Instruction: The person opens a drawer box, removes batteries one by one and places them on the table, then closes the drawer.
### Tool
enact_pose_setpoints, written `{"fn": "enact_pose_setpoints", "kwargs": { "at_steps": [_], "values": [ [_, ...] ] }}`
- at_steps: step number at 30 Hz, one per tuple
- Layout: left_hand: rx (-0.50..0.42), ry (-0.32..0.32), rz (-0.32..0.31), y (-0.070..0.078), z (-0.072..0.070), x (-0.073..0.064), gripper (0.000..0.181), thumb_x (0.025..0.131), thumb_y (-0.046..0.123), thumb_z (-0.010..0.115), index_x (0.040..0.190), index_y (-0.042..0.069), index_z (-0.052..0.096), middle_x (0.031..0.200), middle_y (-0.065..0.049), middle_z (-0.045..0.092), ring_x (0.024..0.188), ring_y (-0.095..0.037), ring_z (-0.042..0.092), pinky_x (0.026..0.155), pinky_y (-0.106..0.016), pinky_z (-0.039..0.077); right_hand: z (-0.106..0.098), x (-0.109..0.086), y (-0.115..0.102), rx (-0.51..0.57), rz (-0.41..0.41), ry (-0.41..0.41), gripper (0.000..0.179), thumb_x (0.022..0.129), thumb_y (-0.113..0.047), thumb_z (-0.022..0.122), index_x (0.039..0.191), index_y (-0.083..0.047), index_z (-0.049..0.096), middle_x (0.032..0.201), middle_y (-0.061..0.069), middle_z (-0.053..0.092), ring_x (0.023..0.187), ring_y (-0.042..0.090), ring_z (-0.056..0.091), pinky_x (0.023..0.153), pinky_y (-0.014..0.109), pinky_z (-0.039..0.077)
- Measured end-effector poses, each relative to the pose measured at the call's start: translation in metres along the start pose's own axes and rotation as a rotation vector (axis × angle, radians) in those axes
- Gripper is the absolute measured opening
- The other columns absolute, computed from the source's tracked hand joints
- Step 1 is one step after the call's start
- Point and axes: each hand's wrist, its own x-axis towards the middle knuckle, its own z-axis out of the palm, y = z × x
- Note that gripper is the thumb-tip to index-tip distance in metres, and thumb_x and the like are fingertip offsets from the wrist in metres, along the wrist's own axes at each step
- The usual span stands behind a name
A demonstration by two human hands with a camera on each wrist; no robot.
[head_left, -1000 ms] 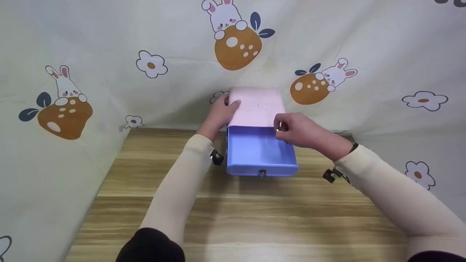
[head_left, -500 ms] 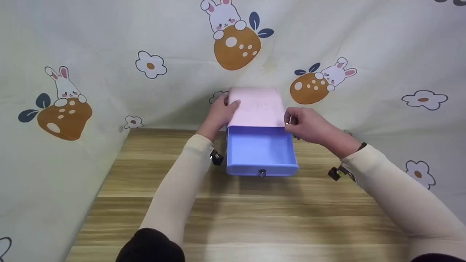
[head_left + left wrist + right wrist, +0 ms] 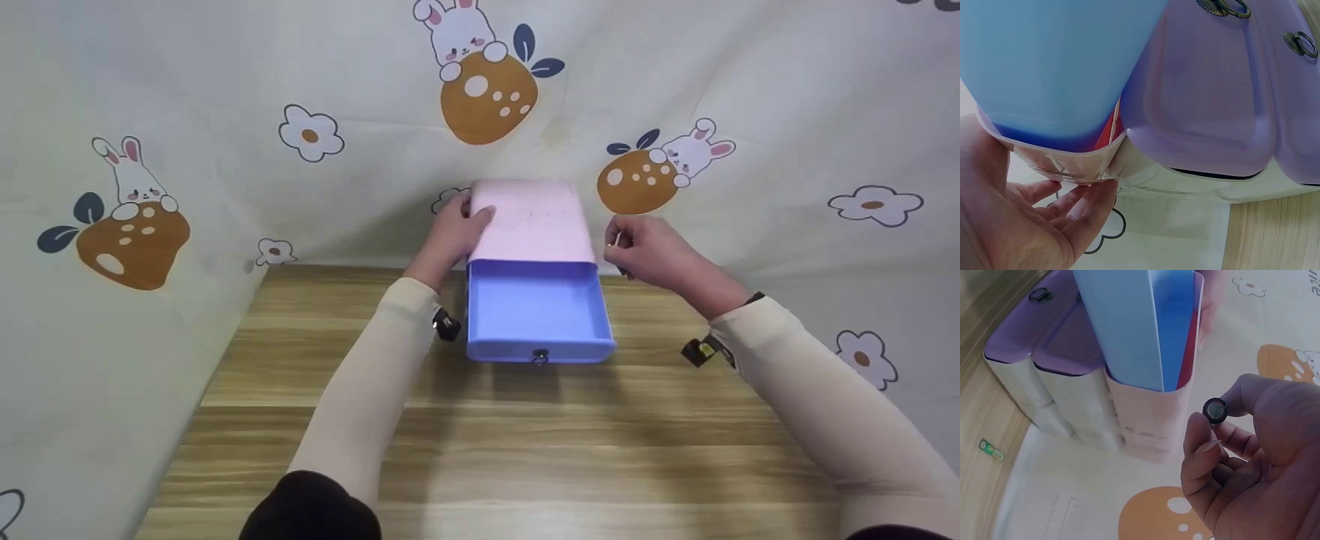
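Observation:
A small drawer unit [image 3: 529, 221] with a pink top stands against the patterned cloth. Its top blue drawer [image 3: 541, 304] is pulled out, bare inside as far as the head view shows. My left hand [image 3: 456, 229] holds the unit's left side, thumb on top and fingers along the side wall. To the right of the unit, my right hand [image 3: 646, 249] is in the air, apart from it. Between thumb and fingers it pinches a small dark cylindrical battery [image 3: 1215, 410], whose flat silver end shows in the right wrist view.
Two purple drawers, a nearer one [image 3: 1207, 90] and a farther one [image 3: 1300, 101], sit closed below the blue drawer. A green battery [image 3: 991, 449] lies on the wooden table [image 3: 480, 465] beside the unit. Patterned cloth [image 3: 225, 75] covers the walls around.
My right hand has moved right and slightly back, from over the blue drawer to beside the unit, still pinching the battery. My left hand and the drawer have stayed put.

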Motion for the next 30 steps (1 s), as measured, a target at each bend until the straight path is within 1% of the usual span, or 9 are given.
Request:
{"fn": "enact_pose_setpoints", "kwargs": {
  "at_steps": [5, 11, 19, 23, 30],
  "values": [
    [0.002, -0.003, 0.003, 0.0, 0.0, 0.001, 0.07, 0.111, 0.046, 0.063, 0.166, 0.008, 0.044, 0.159, -0.014, 0.057, 0.136, -0.026, 0.06, 0.114, -0.041, 0.05, 0.0, 0.004, 0.011, -0.004, -0.005, 0.023, 0.009, 0.095, -0.008, 0.059, 0.098, -0.003, 0.066, 0.069, 0.004, 0.063, 0.058, 0.018, 0.062, 0.056, 0.029, 0.054],
    [-0.006, -0.005, 0.025, -0.001, 0.0, 0.001, 0.068, 0.111, 0.045, 0.063, 0.163, 0.006, 0.046, 0.156, -0.015, 0.059, 0.135, -0.026, 0.06, 0.114, -0.041, 0.05, 0.001, 0.006, 0.02, -0.004, 0.023, 0.031, 0.007, 0.096, -0.007, 0.061, 0.098, -0.006, 0.067, 0.07, 0.006, 0.065, 0.059, 0.018, 0.063, 0.057, 0.029, 0.054],
    [-0.008, 0.001, 0.012, -0.002, -0.001, 0.0, 0.07, 0.111, 0.047, 0.063, 0.165, 0.007, 0.044, 0.158, -0.015, 0.057, 0.136, -0.026, 0.06, 0.115, -0.043, 0.05, -0.001, 0.009, 0.027, 0.008, 0.066, 0.051, 0.008, 0.098, -0.012, 0.063, 0.1, -0.005, 0.067, 0.074, 0.008, 0.067, 0.062, 0.019, 0.062, 0.056, 0.029, 0.052],
    [-0.014, -0.005, -0.006, -0.002, -0.001, 0.0, 0.072, 0.111, 0.049, 0.063, 0.166, 0.009, 0.043, 0.159, -0.014, 0.056, 0.137, -0.025, 0.06, 0.115, -0.043, 0.05, -0.001, 0.011, 0.029, 0.018, 0.09, 0.061, 0.008, 0.099, -0.012, 0.064, 0.102, -0.005, 0.068, 0.076, 0.009, 0.068, 0.063, 0.02, 0.062, 0.056, 0.029, 0.051],
    [-0.016, -0.01, -0.012, -0.002, -0.001, 0.0, 0.073, 0.111, 0.05, 0.064, 0.168, 0.01, 0.042, 0.162, -0.013, 0.055, 0.139, -0.026, 0.059, 0.116, -0.044, 0.05, 0.003, 0.012, 0.039, -0.005, 0.104, 0.048, 0.01, 0.101, -0.013, 0.062, 0.105, -0.005, 0.067, 0.077, 0.009, 0.069, 0.065, 0.021, 0.062, 0.056, 0.03, 0.051]
  ]
}}
